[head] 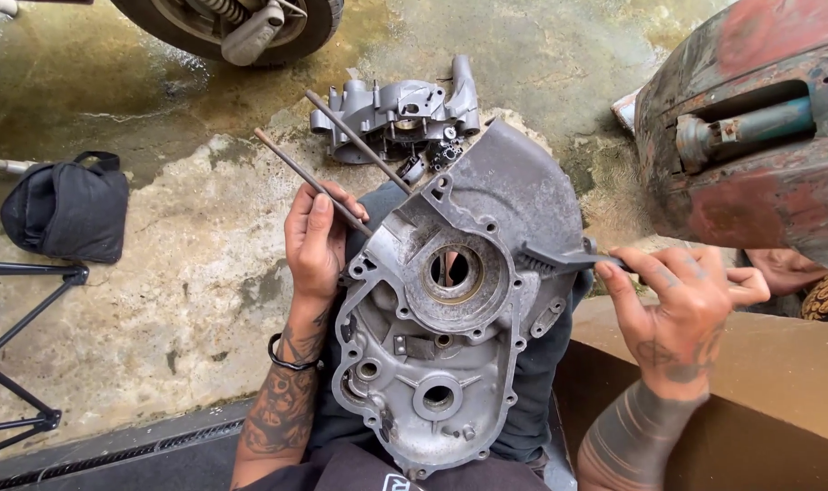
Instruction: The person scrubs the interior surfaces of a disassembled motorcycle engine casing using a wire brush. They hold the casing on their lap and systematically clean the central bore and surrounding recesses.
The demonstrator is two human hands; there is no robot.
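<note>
Engine case [450,309] rested upright on the person's lap, its round bearing hole facing the camera. Left hand [316,244] steadied the case's upper left edge, its grip closed around two thin rods [328,168] that angled up and left. Right hand [682,300] pinched a brush [568,259], bristles touching the case's right rim. Second case [400,114] lay on the floor [159,273] beyond.

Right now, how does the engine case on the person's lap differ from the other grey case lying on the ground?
The engine case on the lap looks bigger, worn and grimy; the case on the ground looks smaller and cleaner. The lap case is steadied by the left hand, while the right hand works a brush on it; the ground case lies untouched. Both are grey cast metal.
</note>
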